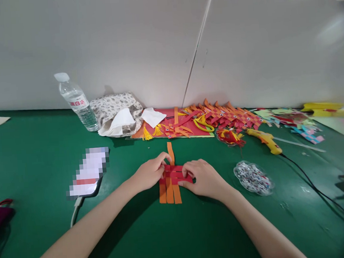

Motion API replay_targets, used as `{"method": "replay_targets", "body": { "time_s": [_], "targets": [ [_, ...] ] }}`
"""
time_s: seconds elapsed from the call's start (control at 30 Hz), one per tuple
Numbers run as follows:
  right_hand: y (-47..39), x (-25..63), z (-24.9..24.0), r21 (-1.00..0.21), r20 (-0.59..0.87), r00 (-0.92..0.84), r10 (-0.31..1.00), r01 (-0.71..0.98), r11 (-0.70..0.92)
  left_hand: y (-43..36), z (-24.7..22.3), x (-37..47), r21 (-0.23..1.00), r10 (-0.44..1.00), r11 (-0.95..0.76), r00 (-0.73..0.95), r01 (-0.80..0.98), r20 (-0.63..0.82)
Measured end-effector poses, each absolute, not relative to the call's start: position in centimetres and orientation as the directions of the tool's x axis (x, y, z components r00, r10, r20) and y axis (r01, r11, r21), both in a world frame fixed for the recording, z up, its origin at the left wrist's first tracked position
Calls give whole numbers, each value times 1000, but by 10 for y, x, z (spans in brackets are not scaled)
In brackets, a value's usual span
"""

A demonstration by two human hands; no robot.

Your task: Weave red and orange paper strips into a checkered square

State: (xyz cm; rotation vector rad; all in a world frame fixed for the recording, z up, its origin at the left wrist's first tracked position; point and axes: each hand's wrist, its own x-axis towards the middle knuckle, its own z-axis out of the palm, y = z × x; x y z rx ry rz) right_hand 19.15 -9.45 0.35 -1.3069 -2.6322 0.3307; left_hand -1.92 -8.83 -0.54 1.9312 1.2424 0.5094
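Note:
Red and orange paper strips, woven across each other (169,185), lie in front of me on the green table. Several orange ends point toward me, and one orange strip (170,149) sticks out at the far side. My left hand (151,172) pinches the weave at its upper left, fingers bent around the edge. On the right, my right hand (201,176) grips the red strip ends between thumb and fingers. The fingertips hide part of the weave.
Finished woven paper fish (233,116) lie along the grey partition. A yellow glue gun (265,140) with a black cord and a dish of googly eyes (253,177) are to the right. A phone (89,171), a water bottle (77,102) and a tissue bag (115,109) stand left.

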Motion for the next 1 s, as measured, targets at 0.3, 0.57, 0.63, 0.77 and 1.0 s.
{"method": "replay_targets", "body": {
  "time_s": [0.3, 0.57, 0.63, 0.77, 1.0],
  "targets": [
    [-96, 191, 3, -302, 59, -557, 829, 781, 546, -89, -5, -23, 733, 837, -336, 544, 592, -55],
    [-94, 191, 3, -316, 36, -565, 824, 776, 546, -89, -7, -25, 730, 808, -383, 589, 567, -33],
    [-94, 191, 2, -321, 41, -563, 825, 775, 544, -89, -7, -25, 731, 809, -375, 586, 570, -41],
    [-94, 191, -1, -336, 54, -561, 826, 768, 544, -90, -6, -24, 730, 810, -379, 585, 569, -35],
    [-96, 190, 4, -234, 109, -658, 745, 712, 662, -89, -9, -25, 732, 806, -383, 591, 563, -33]
  ]
}}
